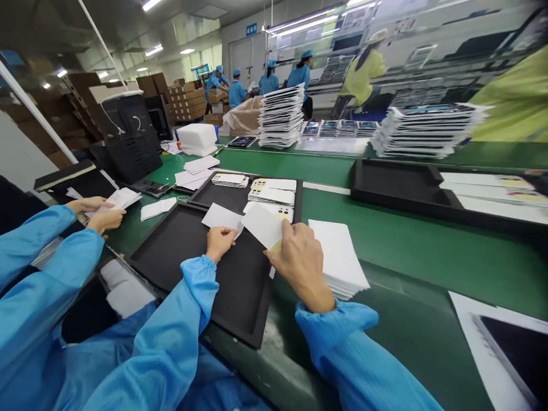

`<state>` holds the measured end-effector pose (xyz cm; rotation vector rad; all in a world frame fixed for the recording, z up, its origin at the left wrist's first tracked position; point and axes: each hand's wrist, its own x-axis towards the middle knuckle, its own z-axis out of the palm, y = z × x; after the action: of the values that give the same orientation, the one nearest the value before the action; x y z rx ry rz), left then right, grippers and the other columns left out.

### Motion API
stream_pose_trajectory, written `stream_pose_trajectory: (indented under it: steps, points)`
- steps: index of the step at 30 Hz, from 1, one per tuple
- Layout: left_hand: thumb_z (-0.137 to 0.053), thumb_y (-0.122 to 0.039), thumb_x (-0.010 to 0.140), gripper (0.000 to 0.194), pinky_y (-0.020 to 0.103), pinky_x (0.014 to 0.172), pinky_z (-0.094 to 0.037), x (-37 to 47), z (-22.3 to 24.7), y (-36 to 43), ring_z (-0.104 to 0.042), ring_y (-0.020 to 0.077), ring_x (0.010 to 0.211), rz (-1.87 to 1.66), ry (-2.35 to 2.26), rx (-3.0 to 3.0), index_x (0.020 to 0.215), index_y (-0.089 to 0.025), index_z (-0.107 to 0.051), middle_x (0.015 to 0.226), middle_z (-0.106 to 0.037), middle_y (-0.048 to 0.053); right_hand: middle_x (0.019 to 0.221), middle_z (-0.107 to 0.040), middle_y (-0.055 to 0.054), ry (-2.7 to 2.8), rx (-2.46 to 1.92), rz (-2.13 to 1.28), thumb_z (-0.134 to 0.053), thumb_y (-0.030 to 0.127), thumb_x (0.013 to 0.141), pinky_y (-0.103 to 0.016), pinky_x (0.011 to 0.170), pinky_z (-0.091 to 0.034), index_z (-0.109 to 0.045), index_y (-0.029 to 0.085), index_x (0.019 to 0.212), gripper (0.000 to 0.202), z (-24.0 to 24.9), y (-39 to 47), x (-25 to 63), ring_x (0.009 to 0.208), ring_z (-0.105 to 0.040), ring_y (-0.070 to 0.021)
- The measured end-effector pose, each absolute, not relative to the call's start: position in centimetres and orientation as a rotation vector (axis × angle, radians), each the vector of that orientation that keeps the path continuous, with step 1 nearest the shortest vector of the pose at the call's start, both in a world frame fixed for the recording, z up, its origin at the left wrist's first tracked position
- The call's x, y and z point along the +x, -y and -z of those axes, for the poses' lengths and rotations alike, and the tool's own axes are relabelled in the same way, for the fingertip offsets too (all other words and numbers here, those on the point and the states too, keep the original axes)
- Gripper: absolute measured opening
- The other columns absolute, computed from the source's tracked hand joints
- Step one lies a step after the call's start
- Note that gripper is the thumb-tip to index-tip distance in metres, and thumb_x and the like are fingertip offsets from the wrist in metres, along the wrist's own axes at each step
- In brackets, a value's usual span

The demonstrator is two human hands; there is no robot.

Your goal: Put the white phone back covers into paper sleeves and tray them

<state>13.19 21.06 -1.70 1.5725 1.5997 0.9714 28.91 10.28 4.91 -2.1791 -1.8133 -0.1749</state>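
Observation:
Over a black tray (171, 245), my left hand (220, 243) pinches a white paper slip (220, 217) between thumb and fingers. My right hand (299, 262) is closed on a white card (259, 226), with a yellowish patch showing by the thumb. The card's left edge meets or overlaps the slip; I cannot tell whether they touch. Beside my right hand lies a stack of white sheets (338, 251). Just beyond my hands, printed cards with yellow patches and dark dots (274, 191) are piled in a second black tray (205, 195).
At left, a co-worker's hands (107, 219) hold white papers (124, 198). Loose white slips (197, 173) lie behind the trays. Tall stacks (280, 117) stand across the green bench (398, 240). Another black tray (394, 182) is at right, and a dark flat panel (522, 348) lies near right.

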Motion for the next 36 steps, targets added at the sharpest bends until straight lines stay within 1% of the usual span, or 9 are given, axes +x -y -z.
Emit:
stream_pose_trajectory:
  steps: [8,12,17,21,27,29,32,34,36]
  points:
    - [-0.059,-0.025,0.078,0.019,0.022,0.060,-0.050,13.5,2.2,-21.4,-0.068,0.0143,0.058,-0.985,-1.544,1.534,0.069,-0.014,-0.071,0.057,-0.067,0.002,0.107,-0.056,-0.020,1.825,-2.267,0.156,-0.066,0.031,0.079,-0.037,0.071,-0.042,-0.047,0.005,0.129,0.060,-4.4,-10.7,28.8,0.098,-0.052,-0.0329]
    - [-0.057,-0.022,0.077,0.020,0.023,0.061,-0.051,13.7,2.1,-21.2,-0.068,0.0142,0.057,-0.987,-1.526,1.557,0.065,-0.013,-0.070,0.055,-0.066,0.002,0.104,-0.056,-0.019,1.868,-2.273,0.148,-0.065,0.027,0.078,-0.037,0.070,-0.042,-0.049,0.005,0.124,0.053,-4.3,-10.6,28.4,0.098,-0.053,-0.0329]
    - [-0.058,-0.020,0.073,0.015,0.025,0.064,-0.052,13.5,2.4,-21.2,-0.066,0.0147,0.060,-0.982,-1.515,1.613,0.069,-0.014,-0.071,0.059,-0.068,0.002,0.103,-0.057,-0.018,1.923,-2.278,0.094,-0.064,0.024,0.077,-0.035,0.069,-0.040,-0.051,0.006,0.120,0.048,-4.2,-10.4,27.5,0.097,-0.053,-0.0319]
    - [-0.059,-0.021,0.073,0.016,0.026,0.065,-0.052,13.4,2.6,-21.4,-0.065,0.0155,0.062,-0.976,-1.492,1.637,0.073,-0.015,-0.073,0.058,-0.067,0.001,0.108,-0.056,-0.018,2.005,-2.257,0.027,-0.066,0.024,0.076,-0.036,0.073,-0.040,-0.050,0.007,0.123,0.052,-4.1,-10.6,27.4,0.101,-0.052,-0.0313]
    - [-0.061,-0.021,0.073,0.013,0.023,0.057,-0.046,13.4,2.8,-21.3,-0.059,0.0128,0.051,-0.993,-1.418,1.627,0.069,-0.016,-0.072,0.051,-0.062,-0.001,0.111,-0.056,-0.018,2.087,-2.143,-0.012,-0.070,0.025,0.077,-0.037,0.077,-0.042,-0.046,0.005,0.133,0.065,-3.0,-11.5,27.9,0.104,-0.051,-0.0321]
    - [-0.063,-0.026,0.075,0.017,0.022,0.053,-0.043,13.2,2.7,-21.3,-0.056,0.0111,0.047,-1.035,-1.405,1.604,0.063,-0.016,-0.069,0.047,-0.058,-0.002,0.113,-0.056,-0.019,2.063,-2.102,0.008,-0.072,0.027,0.076,-0.037,0.077,-0.043,-0.045,0.004,0.134,0.068,-2.3,-11.8,28.0,0.103,-0.051,-0.0320]
    - [-0.061,-0.039,0.080,0.036,0.020,0.048,-0.036,12.5,2.1,-21.7,-0.046,0.0077,0.041,-1.198,-1.459,1.515,0.053,-0.017,-0.057,0.041,-0.049,-0.004,0.115,-0.055,-0.020,1.998,-2.052,0.049,-0.072,0.030,0.076,-0.038,0.077,-0.043,-0.043,0.003,0.134,0.070,-1.1,-12.4,28.3,0.102,-0.050,-0.0320]
    - [-0.061,-0.046,0.081,0.045,0.019,0.043,-0.029,11.8,1.5,-21.9,-0.039,0.0058,0.038,-1.322,-1.502,1.267,0.050,-0.018,-0.046,0.039,-0.041,-0.006,0.115,-0.054,-0.020,1.964,-2.026,0.072,-0.071,0.032,0.076,-0.038,0.078,-0.043,-0.042,0.004,0.135,0.071,-0.3,-12.7,28.5,0.102,-0.050,-0.0321]
    - [-0.063,-0.049,0.081,0.048,0.018,0.039,-0.024,11.2,1.0,-22.1,-0.036,0.0050,0.036,-1.327,-1.505,0.978,0.051,-0.019,-0.039,0.039,-0.036,-0.007,0.114,-0.054,-0.020,1.953,-2.001,0.089,-0.070,0.033,0.076,-0.038,0.078,-0.043,-0.041,0.004,0.135,0.072,0.2,-12.9,28.6,0.101,-0.050,-0.0322]
